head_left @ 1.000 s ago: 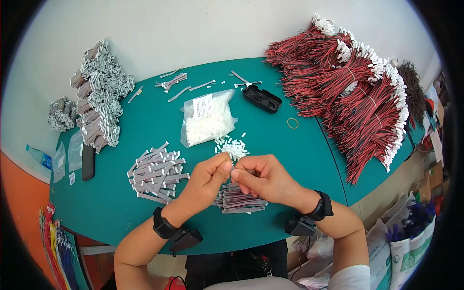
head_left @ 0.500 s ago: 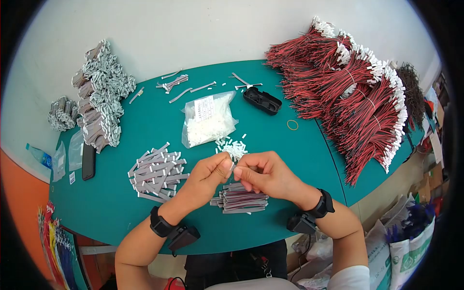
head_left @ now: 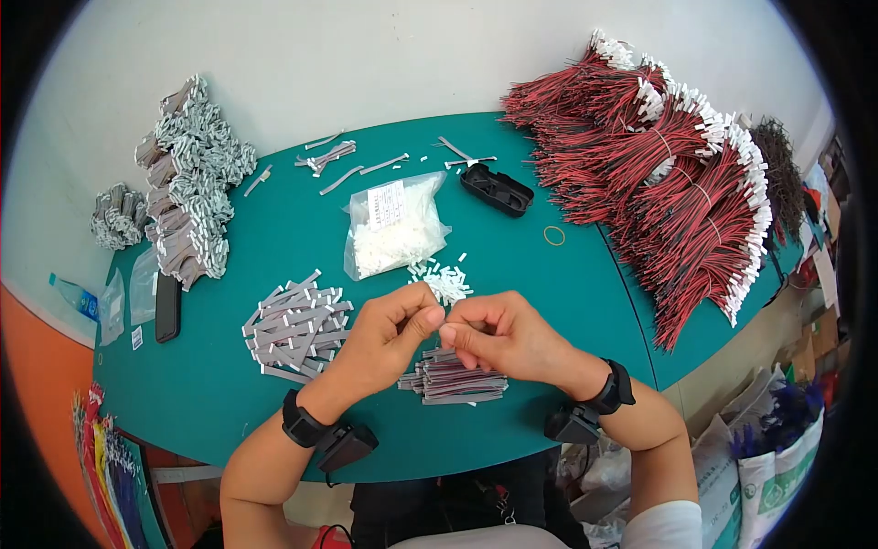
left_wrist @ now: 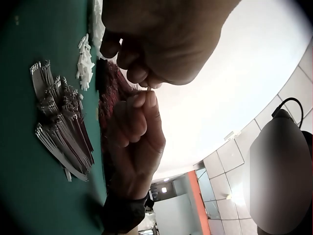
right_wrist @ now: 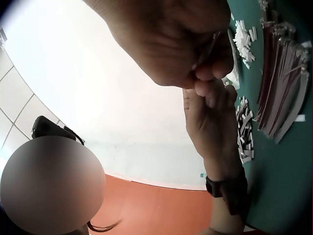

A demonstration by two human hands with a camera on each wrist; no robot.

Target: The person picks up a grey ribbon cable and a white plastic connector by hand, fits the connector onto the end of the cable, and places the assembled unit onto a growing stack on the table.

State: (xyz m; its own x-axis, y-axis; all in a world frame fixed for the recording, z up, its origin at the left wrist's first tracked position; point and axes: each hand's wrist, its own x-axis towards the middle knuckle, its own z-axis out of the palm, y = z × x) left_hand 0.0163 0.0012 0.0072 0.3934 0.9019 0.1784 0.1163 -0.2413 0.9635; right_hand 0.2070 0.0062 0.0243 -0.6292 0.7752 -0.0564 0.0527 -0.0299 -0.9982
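Note:
My left hand (head_left: 393, 329) and right hand (head_left: 512, 339) meet fingertip to fingertip above the table. With thumb and forefinger the left pinches a small white connector housing, mostly hidden; a pale sliver (left_wrist: 149, 89) shows between the fingertips in the left wrist view. A thin ribbon cable (right_wrist: 213, 45) with a shiny end lies within the right hand's curled fingers. Beneath the hands is a stack of grey and dark red ribbon cables (head_left: 457, 382), bare metal terminals at their ends. Loose white housings (head_left: 445, 284) lie just beyond the fingers.
Left of the hands spreads a pile of grey cables with white ends (head_left: 297, 329). Behind stand a clear bag of white housings (head_left: 398, 229) and a black case (head_left: 497, 189). Red-black wire bundles (head_left: 658, 174) fill the right; grey bundles (head_left: 187, 183) and a black phone (head_left: 168, 307) lie left.
Both hands stay nearly in place. The fingertips have come together, with the left thumb shifted slightly right; the white piece glimpsed between them half a second ago is now covered in the head view.

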